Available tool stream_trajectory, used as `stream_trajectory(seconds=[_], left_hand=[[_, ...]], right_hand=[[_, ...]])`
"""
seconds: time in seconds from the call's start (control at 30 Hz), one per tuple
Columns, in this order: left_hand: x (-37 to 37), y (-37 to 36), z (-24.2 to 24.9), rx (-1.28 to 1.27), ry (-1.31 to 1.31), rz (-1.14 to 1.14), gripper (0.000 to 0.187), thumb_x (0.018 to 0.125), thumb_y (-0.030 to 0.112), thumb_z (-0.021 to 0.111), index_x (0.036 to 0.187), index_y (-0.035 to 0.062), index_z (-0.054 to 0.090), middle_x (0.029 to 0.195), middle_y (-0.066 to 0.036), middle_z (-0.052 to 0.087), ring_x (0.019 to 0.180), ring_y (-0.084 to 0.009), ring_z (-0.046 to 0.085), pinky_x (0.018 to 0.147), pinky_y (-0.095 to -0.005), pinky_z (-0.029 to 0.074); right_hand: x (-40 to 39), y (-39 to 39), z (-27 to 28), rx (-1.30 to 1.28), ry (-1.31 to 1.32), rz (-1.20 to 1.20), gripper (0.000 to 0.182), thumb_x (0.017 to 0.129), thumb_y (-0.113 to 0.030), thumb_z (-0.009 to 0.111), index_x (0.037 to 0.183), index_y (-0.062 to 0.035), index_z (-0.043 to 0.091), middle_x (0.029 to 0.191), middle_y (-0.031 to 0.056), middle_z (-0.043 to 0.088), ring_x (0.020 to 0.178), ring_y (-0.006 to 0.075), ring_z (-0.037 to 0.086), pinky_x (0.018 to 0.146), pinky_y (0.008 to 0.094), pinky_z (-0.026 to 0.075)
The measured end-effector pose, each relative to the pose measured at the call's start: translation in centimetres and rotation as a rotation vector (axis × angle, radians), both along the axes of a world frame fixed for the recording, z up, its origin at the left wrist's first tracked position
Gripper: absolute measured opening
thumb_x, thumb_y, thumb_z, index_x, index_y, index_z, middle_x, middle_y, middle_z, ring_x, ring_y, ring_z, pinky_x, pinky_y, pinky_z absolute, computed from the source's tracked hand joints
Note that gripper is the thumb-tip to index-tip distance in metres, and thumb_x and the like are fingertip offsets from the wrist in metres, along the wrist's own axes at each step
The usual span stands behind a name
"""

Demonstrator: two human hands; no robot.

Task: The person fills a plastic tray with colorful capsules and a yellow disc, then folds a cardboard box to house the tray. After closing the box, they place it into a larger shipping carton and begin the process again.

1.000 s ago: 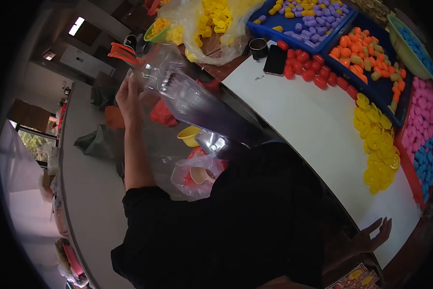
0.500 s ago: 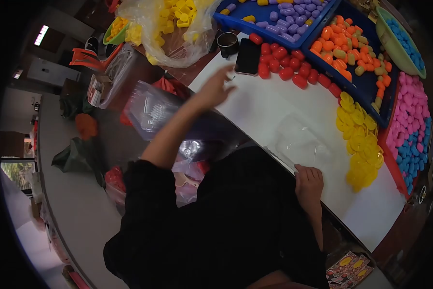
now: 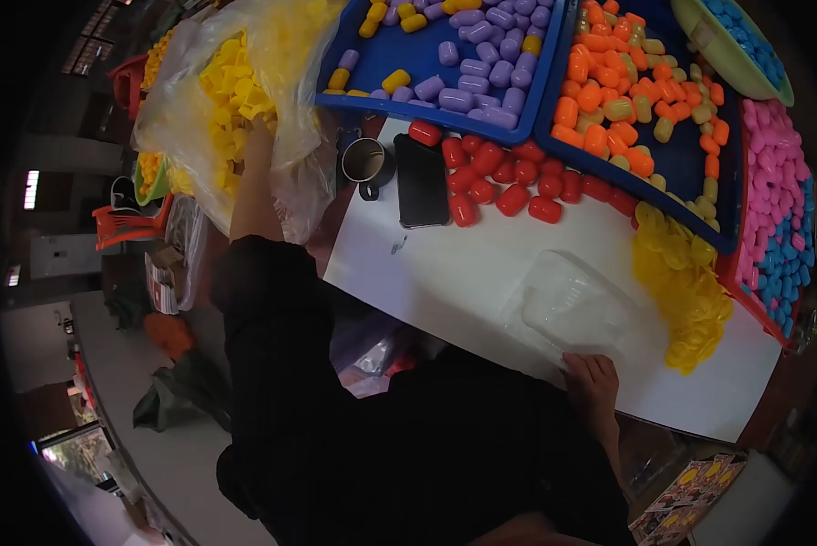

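My left hand (image 3: 261,130) reaches into a clear plastic bag (image 3: 176,136) of yellow plastic pieces (image 3: 231,77) at the upper left; its fingers are hidden among them. My right hand (image 3: 594,384) is at the near edge of the white board (image 3: 468,273), its fingers curled together on the near rim of a clear plastic tray (image 3: 568,300). The tray lies flat on the board. Red capsule-shaped pieces (image 3: 513,182) are beyond it, and a heap of yellow discs (image 3: 677,291) lies to its right.
A black phone (image 3: 421,180) and a dark mug (image 3: 367,164) stand beside the bag. Blue trays hold purple pieces (image 3: 477,68) and orange pieces (image 3: 600,91). Pink pieces (image 3: 772,164) and blue pieces (image 3: 786,282) fill a red tray at right. A green bowl (image 3: 722,45) is behind.
My left hand has moved from above the board, near the phone, into the bag of yellow pieces. The view has turned left. My right hand stays at the clear tray.
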State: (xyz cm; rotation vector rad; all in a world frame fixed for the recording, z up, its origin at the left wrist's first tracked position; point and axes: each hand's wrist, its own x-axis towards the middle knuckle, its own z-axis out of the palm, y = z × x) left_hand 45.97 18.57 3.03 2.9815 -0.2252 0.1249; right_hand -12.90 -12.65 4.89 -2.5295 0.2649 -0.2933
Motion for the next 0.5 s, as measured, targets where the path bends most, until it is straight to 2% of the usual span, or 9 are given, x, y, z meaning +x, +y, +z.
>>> stream_trajectory(seconds=[0.03,0.17,0.23,0.27,0.33,0.37,0.43,0.5], left_hand=[[-0.6,-0.4,1.0,0.063,0.05,0.042,0.047,0.086,0.028,0.049,0.126,0.0092,0.034,0.11,-0.026,0.054,0.098,-0.0411,0.055,0.079,-0.0471,0.045],[-3.1,-0.2,3.9,0.033,-0.042,-0.008,0.043,0.086,0.024,0.052,0.124,0.0104,0.037,0.111,-0.023,0.055,0.095,-0.039,0.058,0.076,-0.0448,0.048],[-3.3,1.3,5.5,-0.737,0.145,-0.031,0.038,0.086,0.021,0.055,0.119,0.0088,0.044,0.106,-0.017,0.058,0.09,-0.0311,0.061,0.074,-0.0376,0.05],[-4.4,1.8,6.6,-0.736,0.14,-0.011,0.038,0.086,0.021,0.055,0.119,0.0088,0.044,0.106,-0.017,0.058,0.09,-0.0311,0.061,0.074,-0.0376,0.05],[-9.9,-1.4,10.3,-1.382,0.661,0.074,0.032,0.085,0.017,0.058,0.113,0.0033,0.051,0.096,-0.008,0.061,0.083,-0.0156,0.061,0.067,-0.0292,0.052],[-11.9,-2.4,10.5,-1.389,0.669,0.079,0.032,0.085,0.017,0.058,0.113,0.0033,0.051,0.096,-0.008,0.061,0.083,-0.0156,0.061,0.067,-0.0292,0.052],[-16.5,-5.1,9.9,-1.218,0.821,-0.264,0.027,0.085,0.019,0.061,0.105,0.0014,0.058,0.095,-0.009,0.06,0.085,-0.0153,0.06,0.075,-0.0268,0.049],[-24.4,-9.3,11.9,-0.821,0.962,-0.26,0.027,0.082,0.019,0.064,0.101,0.0015,0.061,0.097,-0.007,0.061,0.085,-0.0139,0.06,0.074,-0.0266,0.048]], right_hand=[[0.1,0.0,0.0,0.005,0.011,0.008,0.023,0.069,-0.001,0.062,0.091,-0.005,0.059,0.084,0.007,0.061,0.078,0.0241,0.056,0.073,0.0358,0.045],[0.6,-0.2,0.1,-0.008,0.046,0.025,0.023,0.07,-0.001,0.062,0.093,-0.0038,0.059,0.085,0.0084,0.061,0.08,0.0257,0.057,0.074,0.0361,0.045],[1.0,-0.1,0.1,-0.008,0.058,0.05,0.023,0.071,-0.002,0.063,0.093,-0.0034,0.059,0.086,0.0089,0.061,0.081,0.0262,0.057,0.074,0.036,0.045],[1.2,-0.1,0.2,-0.028,0.06,0.055,0.023,0.071,-0.002,0.063,0.094,-0.0033,0.06,0.086,0.0091,0.061,0.081,0.0263,0.056,0.074,0.0359,0.045],[1.3,-0.1,0.2,-0.055,0.067,0.063,0.023,0.072,-0.003,0.063,0.094,-0.0031,0.06,0.086,0.0093,0.061,0.081,0.0264,0.056,0.073,0.0358,0.045],[1.2,0.0,0.1,-0.066,0.056,0.082,0.024,0.071,-0.004,0.064,0.095,-0.0033,0.06,0.086,0.009,0.061,0.082,0.0257,0.056,0.074,0.0357,0.045],[0.7,0.2,0.1,-0.095,0.079,0.081,0.025,0.071,-0.005,0.065,0.096,-0.0035,0.06,0.086,0.0088,0.061,0.082,0.0251,0.056,0.075,0.0356,0.045],[0.2,0.4,0.2,-0.122,0.052,0.095,0.026,0.072,-0.006,0.064,0.098,-0.004,0.059,0.086,0.0077,0.061,0.083,0.0237,0.056,0.078,0.0348,0.043]])
